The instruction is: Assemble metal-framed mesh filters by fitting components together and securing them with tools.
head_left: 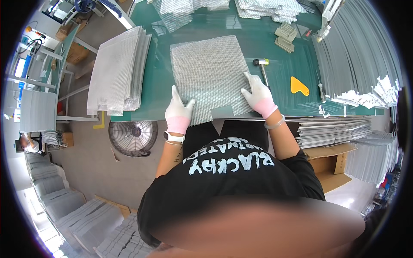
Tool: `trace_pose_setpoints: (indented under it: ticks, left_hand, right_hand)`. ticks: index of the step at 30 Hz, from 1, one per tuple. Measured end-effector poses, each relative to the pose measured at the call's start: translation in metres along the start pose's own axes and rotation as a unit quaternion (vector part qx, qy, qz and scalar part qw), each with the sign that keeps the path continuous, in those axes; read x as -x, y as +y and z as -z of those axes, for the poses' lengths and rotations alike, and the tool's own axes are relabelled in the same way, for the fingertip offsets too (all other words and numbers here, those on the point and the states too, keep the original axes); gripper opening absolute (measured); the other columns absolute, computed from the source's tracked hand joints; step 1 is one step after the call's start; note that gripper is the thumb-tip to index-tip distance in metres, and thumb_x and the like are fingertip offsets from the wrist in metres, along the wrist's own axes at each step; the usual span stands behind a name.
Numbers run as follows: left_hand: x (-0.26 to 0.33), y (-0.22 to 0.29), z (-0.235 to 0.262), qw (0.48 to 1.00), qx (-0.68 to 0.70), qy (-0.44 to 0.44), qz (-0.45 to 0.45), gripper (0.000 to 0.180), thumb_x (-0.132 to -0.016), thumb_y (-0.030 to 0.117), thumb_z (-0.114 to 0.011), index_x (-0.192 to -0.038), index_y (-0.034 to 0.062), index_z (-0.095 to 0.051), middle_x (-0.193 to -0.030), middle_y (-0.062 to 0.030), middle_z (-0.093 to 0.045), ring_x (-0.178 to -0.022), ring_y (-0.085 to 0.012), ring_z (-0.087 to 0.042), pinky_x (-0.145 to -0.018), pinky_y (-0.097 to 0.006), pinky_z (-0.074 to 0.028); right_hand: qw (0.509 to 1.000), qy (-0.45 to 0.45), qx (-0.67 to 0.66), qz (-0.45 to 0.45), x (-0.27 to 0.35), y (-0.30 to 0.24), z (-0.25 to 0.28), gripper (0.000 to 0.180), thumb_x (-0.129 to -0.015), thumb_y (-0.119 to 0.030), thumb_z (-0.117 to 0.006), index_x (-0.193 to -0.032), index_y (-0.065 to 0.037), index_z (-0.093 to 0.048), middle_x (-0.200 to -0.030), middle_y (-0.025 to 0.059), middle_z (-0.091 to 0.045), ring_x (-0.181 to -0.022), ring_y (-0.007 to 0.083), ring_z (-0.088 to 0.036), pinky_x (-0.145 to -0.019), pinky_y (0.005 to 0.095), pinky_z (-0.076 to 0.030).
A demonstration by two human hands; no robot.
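A silvery, fine-meshed rectangular sheet [211, 73] lies before me on the green table, slightly turned. Its near edge has a notch and reaches the table's front edge. At the sheet's lower left side rests my left hand [178, 112], in a white glove with a pink cuff; its fingers stretch forward and the thumb is spread over the mesh. My right hand [259, 95], gloved alike, touches the right side with index finger and thumb apart. The undersides of both hands are hidden. Whether several sheets lie together here I cannot tell.
A stack of mesh sheets [116, 71] stands left on the table [161, 56]. To the right lie a small mallet [263, 69], a yellow scraper [299, 86], a screwdriver [321, 89] and grey blocks [285, 38]. Tall grey panel stacks [357, 51] border the right; a fan [133, 136] stands below left.
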State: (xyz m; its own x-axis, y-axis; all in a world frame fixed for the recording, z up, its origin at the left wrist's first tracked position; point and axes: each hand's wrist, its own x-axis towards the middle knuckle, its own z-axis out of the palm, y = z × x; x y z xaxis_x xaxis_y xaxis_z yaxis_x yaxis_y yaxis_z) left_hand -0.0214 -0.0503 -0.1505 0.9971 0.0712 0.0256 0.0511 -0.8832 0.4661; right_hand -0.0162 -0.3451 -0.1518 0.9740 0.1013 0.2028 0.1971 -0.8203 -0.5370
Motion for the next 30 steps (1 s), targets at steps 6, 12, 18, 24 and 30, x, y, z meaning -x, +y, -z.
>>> trace_pose_setpoints:
  ticks: [6,12,18,24,30]
  left_hand:
    - [0.001,0.005,0.004,1.0,-0.019,-0.002,0.011,0.09,-0.081,0.041,-0.072,-0.146,-0.0007,-0.027,-0.118,-0.0208,-0.061,-0.1,-0.0358,-0.063,-0.083,-0.042,-0.052]
    - [-0.007,0.007,0.012,0.995,-0.093,-0.005,0.017,0.091,-0.076,0.046,-0.077,-0.143,0.0,-0.035,-0.112,-0.0192,-0.061,-0.097,-0.0342,-0.064,-0.082,-0.041,-0.053]
    - [-0.013,0.011,0.016,0.988,-0.14,0.002,-0.067,0.08,-0.079,0.042,-0.073,-0.142,0.0045,-0.041,-0.131,-0.0205,-0.05,-0.12,-0.0375,-0.051,-0.1,-0.049,-0.041]
    - [-0.016,-0.012,-0.003,0.97,-0.171,0.001,-0.175,0.066,-0.088,0.037,-0.06,-0.143,0.0058,-0.04,-0.149,-0.0173,-0.037,-0.136,-0.0402,-0.034,-0.112,-0.058,-0.023]
    - [-0.059,-0.013,0.003,0.977,-0.118,0.0,-0.178,0.066,-0.084,0.041,-0.066,-0.137,0.0065,-0.049,-0.145,-0.014,-0.045,-0.137,-0.0391,-0.034,-0.115,-0.056,-0.02]
  right_hand:
    - [0.998,-0.034,0.018,-0.047,-0.003,-0.006,0.005,0.058,-0.086,-0.023,-0.065,-0.137,-0.005,-0.045,-0.118,0.0208,-0.053,-0.099,0.0379,-0.061,-0.086,0.0417,-0.052]
    - [0.993,-0.064,0.038,-0.086,-0.004,-0.017,0.013,0.057,-0.085,-0.023,-0.065,-0.136,-0.005,-0.047,-0.115,0.0232,-0.053,-0.1,0.0391,-0.06,-0.087,0.0423,-0.051]
    - [0.994,-0.059,0.021,-0.094,-0.003,-0.012,0.011,0.058,-0.084,-0.022,-0.065,-0.136,-0.005,-0.048,-0.114,0.0226,-0.053,-0.1,0.0389,-0.059,-0.087,0.0426,-0.05]
    - [0.981,-0.121,0.142,-0.055,-0.03,-0.018,0.041,0.048,-0.085,-0.034,-0.062,-0.127,-0.012,-0.058,-0.112,0.0222,-0.056,-0.099,0.0378,-0.062,-0.084,0.0428,-0.052]
    - [0.975,0.144,0.167,-0.035,-0.207,0.052,0.109,0.055,-0.086,-0.05,-0.055,-0.103,0.001,-0.064,-0.101,0.0254,-0.066,-0.095,0.0409,-0.064,-0.086,0.0474,-0.051]
